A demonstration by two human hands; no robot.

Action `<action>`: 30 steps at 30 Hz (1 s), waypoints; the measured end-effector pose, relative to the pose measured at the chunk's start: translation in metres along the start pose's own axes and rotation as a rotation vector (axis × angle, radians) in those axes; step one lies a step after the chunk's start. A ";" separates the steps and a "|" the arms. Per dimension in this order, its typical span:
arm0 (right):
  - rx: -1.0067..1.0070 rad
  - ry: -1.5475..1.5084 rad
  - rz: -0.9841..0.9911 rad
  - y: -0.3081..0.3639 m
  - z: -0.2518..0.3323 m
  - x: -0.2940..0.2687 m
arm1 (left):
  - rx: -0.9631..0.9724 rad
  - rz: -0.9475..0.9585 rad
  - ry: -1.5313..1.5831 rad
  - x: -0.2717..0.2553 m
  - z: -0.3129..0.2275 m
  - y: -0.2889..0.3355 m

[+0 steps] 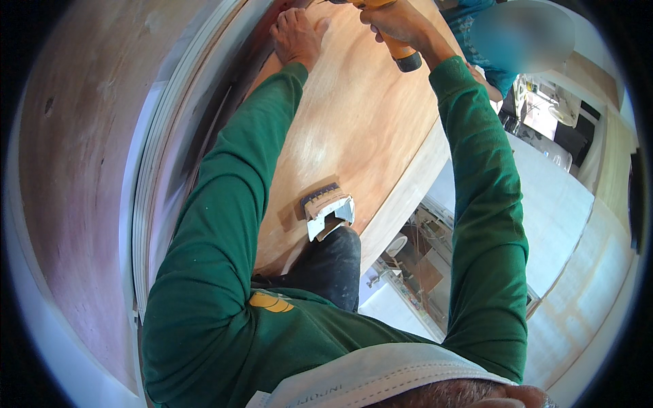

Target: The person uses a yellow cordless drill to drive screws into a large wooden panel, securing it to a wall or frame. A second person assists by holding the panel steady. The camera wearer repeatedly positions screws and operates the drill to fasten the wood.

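Observation:
At the top of the head view, my right hand (401,26) is wrapped round the handle of a yellow cordless drill (398,47) with a black base. The drill's front end runs out of the picture at the upper edge. My left hand (298,39) lies on the left edge of a plywood panel (367,102), its fingers stretched out and the thumb apart. Between my arms, by my bent knee, a small torn cardboard box (330,207) sits open on the plywood. What is inside it cannot be made out.
Layered panel edges (153,183) and a tall wooden board (75,170) stand along my left. Another person in a teal shirt (500,41) is at the upper right. Beyond the plywood's right edge, a cluttered lower area (422,265) and pale panels (551,211) show below.

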State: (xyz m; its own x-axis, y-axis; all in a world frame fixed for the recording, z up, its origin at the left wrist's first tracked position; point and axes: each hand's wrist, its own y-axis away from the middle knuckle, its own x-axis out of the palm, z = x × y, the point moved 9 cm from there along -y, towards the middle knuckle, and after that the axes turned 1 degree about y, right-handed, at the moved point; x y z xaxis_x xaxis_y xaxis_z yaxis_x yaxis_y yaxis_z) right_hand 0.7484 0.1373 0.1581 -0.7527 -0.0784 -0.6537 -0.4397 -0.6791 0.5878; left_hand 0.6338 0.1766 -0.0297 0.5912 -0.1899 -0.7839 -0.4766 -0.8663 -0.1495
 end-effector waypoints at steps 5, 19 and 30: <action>-0.049 -0.034 0.018 -0.006 0.009 0.012 | -0.026 0.003 0.030 0.003 0.016 0.001; -0.073 0.089 -0.007 -0.008 -0.026 0.010 | -0.034 -0.049 -0.045 -0.018 0.001 0.001; -0.071 0.065 -0.006 -0.010 -0.026 0.008 | -0.078 0.040 0.096 -0.007 0.004 0.000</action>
State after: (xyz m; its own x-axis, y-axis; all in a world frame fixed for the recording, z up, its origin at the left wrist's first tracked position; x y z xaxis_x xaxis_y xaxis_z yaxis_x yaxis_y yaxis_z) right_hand 0.7593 0.1246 0.1352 -0.7158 -0.1202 -0.6879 -0.4065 -0.7293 0.5504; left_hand 0.6262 0.1797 -0.0266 0.6340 -0.2646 -0.7266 -0.4512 -0.8897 -0.0697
